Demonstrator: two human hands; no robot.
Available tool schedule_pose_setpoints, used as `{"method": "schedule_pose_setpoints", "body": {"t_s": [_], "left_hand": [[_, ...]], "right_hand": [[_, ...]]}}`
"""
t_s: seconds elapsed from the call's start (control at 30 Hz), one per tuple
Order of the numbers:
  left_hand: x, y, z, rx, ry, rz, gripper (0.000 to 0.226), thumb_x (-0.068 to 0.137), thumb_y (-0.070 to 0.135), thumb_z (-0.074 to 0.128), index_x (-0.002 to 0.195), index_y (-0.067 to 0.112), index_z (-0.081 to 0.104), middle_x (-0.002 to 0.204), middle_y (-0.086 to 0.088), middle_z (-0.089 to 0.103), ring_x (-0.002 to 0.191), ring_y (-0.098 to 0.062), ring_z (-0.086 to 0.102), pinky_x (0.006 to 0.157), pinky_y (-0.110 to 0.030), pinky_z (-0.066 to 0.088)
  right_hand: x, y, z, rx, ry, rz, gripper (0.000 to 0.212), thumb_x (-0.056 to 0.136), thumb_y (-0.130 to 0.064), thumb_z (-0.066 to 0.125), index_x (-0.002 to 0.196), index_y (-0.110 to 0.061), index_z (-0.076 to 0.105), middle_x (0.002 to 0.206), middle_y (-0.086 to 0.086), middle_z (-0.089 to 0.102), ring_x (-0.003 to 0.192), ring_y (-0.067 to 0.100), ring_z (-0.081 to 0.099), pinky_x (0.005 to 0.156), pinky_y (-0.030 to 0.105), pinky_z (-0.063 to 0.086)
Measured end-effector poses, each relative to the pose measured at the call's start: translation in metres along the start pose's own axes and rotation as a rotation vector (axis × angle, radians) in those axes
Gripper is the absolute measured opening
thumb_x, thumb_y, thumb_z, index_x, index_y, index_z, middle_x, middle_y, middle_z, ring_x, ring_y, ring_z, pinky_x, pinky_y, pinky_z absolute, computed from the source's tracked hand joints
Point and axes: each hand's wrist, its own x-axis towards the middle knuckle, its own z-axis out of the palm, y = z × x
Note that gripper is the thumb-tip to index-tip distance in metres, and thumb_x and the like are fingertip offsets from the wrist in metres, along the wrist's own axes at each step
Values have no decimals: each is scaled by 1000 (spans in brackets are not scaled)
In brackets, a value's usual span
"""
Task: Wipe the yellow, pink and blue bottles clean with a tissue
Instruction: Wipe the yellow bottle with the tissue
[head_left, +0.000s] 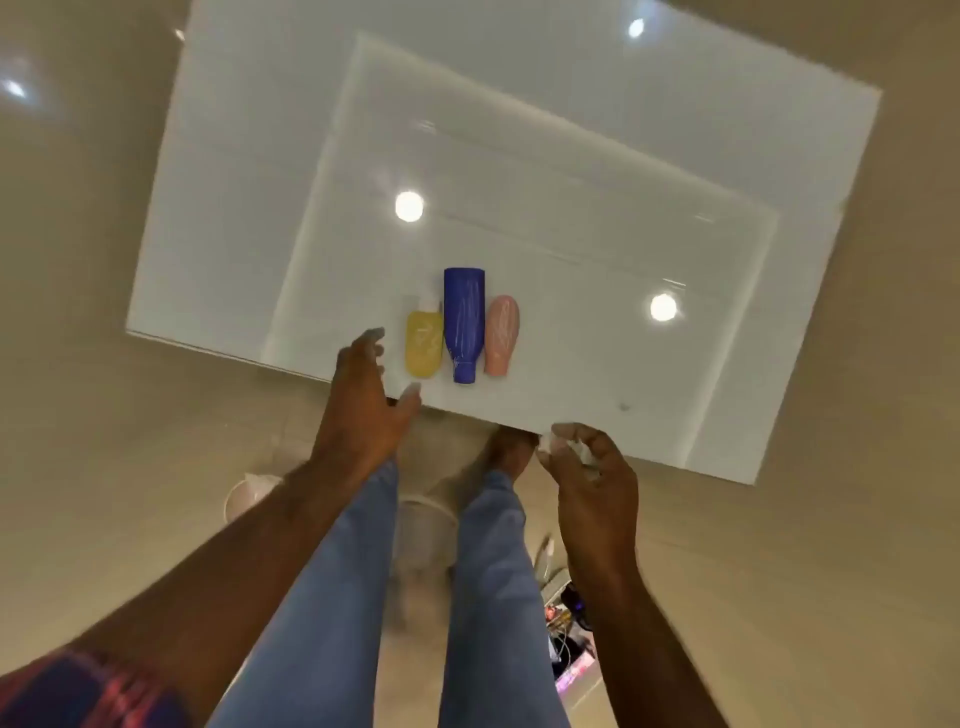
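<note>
As seen from the head camera, three scribbled-on bottles lie side by side near the near edge of a glossy white table (571, 156): yellow bottle (424, 349) on the left, blue bottle (463, 322) in the middle, pink bottle (502, 335) on the right, close together or touching. Left hand (363, 400) reaches with fingers spread wide, just beside the yellow bottle, holding nothing. Right hand (592, 478) — at the table's near edge — pinches a crumpled tissue (569, 448). Each bottle is probably light, stiff plastic and smooth — liable to roll, so best gripped round the body.
</note>
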Motion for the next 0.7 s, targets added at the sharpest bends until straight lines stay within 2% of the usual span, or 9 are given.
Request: {"method": "schedule_pose_setpoints", "body": {"t_s": [0.1,0.2,0.27,0.33,0.47,0.53,0.6,0.7], "left_hand": [[39,2,16,15,38,12,86,80,39,81,148,21,33,139,-8,49,116,-20,56,93,-36,54],[59,-1,33,43,43,-59,81,80,52,76,144,21,38,135,-5,54,113,-20,60,92,-37,56],[62,-4,40,47,48,-94,73,83,53,73,140,19,43,131,-5,58,110,-19,62,92,-35,56],[64,-8,44,57,67,-117,63,86,47,72,136,18,47,130,-4,61,105,-14,61,88,-24,51],[61,-11,47,45,92,-135,50,87,44,72,125,16,54,114,0,64,87,-7,59,67,-2,37],[59,-10,45,-33,146,-158,48,86,42,74,122,16,56,104,9,62,76,-1,60,57,2,40],[57,-8,44,-182,219,-188,45,85,39,76,118,14,58,95,15,63,72,3,62,64,-1,49],[51,-4,49,-560,296,-257,42,87,31,75,122,13,60,100,7,69,85,-3,70,77,-21,60]], "right_hand": [[23,8,20,69,47,-14,21,97,-15,71,112,-29,74,111,-9,76,105,8,72,96,29,58],[39,17,33,145,74,5,19,99,-17,69,114,-28,74,113,-8,76,110,12,72,97,32,59],[48,22,40,171,97,5,19,100,-17,67,116,-25,73,115,-5,76,112,15,73,98,33,60],[53,21,45,197,116,6,19,101,-15,65,118,-22,72,116,-3,76,109,15,74,96,30,61],[61,18,51,228,124,-28,19,101,-15,63,117,-22,71,116,-4,76,104,6,75,81,13,58],[66,18,56,250,130,-51,19,101,-14,63,116,-23,70,115,-5,76,103,5,75,79,10,57],[73,20,63,224,145,-96,19,101,-14,62,114,-26,69,114,-5,75,101,-1,74,78,7,55],[85,28,76,87,157,-242,21,103,-15,62,121,-24,65,120,-4,70,107,0,70,88,8,55]]}}
